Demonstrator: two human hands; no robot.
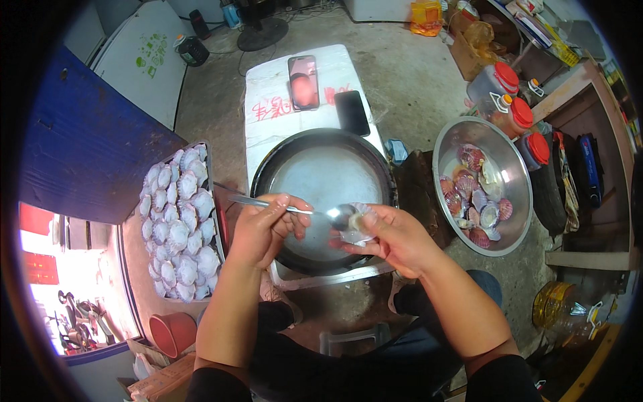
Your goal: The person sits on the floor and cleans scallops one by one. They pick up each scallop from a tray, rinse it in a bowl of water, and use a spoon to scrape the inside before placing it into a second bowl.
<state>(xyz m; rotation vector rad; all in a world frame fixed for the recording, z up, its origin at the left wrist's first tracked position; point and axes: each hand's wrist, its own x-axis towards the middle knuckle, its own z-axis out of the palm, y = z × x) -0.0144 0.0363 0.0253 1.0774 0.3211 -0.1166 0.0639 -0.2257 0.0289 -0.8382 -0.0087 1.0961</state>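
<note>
My left hand grips the handle of a metal spoon, whose bowl reaches to the right, against or just over a scallop. That scallop lies in the fingers of my right hand, its pale inside facing up and partly covered by my thumb and the spoon. Both hands are above a wide dark-rimmed basin with cloudy greyish liquid in it. To the left, a tray is heaped with rows of opened scallops on their shells. A steel bowl at right contains several reddish scallop shells.
The basin rests on a white foam box bearing red writing. Two phones lie behind it. Red-lidded jars line the right side, near an oil bottle. A red bucket stands at lower left.
</note>
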